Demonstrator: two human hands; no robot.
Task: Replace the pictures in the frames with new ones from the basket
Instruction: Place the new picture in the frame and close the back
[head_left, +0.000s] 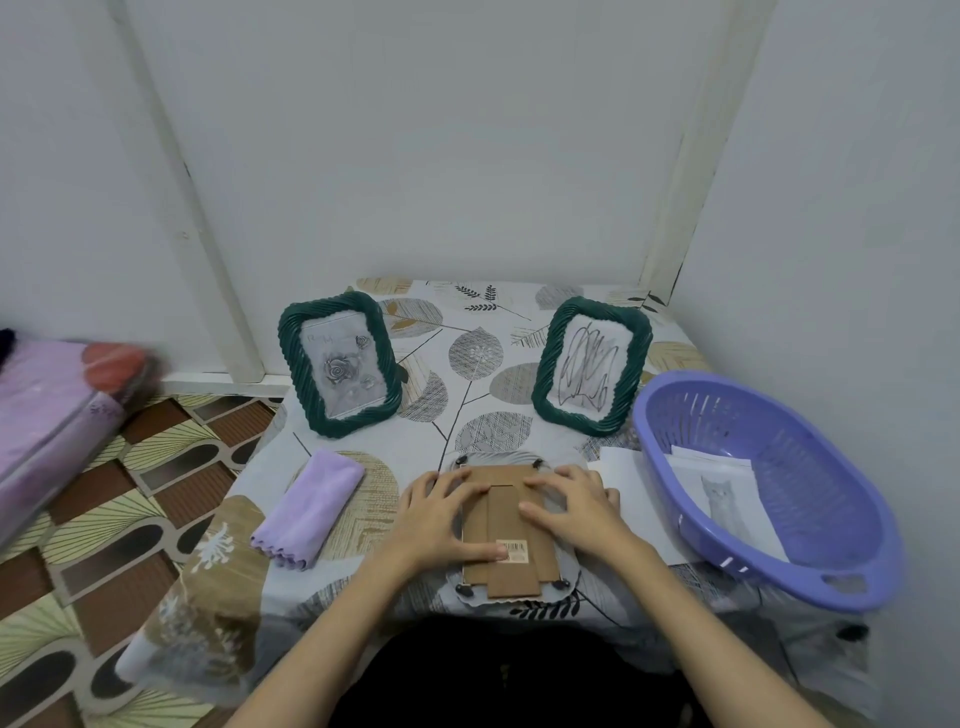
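The person is working on a third frame (511, 525), which is lying face down at the near edge of the table (467, 322). Its brown backing board and stand strut are facing up, with small dark turn-clips showing at the four corners.

The left hand (441, 519) is resting flat on the left side of the backing, fingers spread and nearly straight, gripping nothing. The right hand (571, 506) is lying on the right side in the same manner, fingers extended across the board, also gripping nothing.

The step in hand appears to be seating or releasing the backing. To do it well, pressure should be kept even on both sides while each corner clip is turned fully, so the board is neither tilting nor pinching the picture beneath.

Two green frames are standing upright at the back: the rose frame (340, 364) on the left and the scribble frame (592, 366) on the right. The purple basket (810, 571) is sitting at the right edge, holding the new pictures (727, 493), the top one showing a grey cat. White sheets (623, 467) are lying between basket and hands. A folded lilac cloth (309, 506) is lying to the left.

A barcode sticker (513, 551) is showing on the backing; its digits are too small to read. Faint script on the rose picture is illegible.
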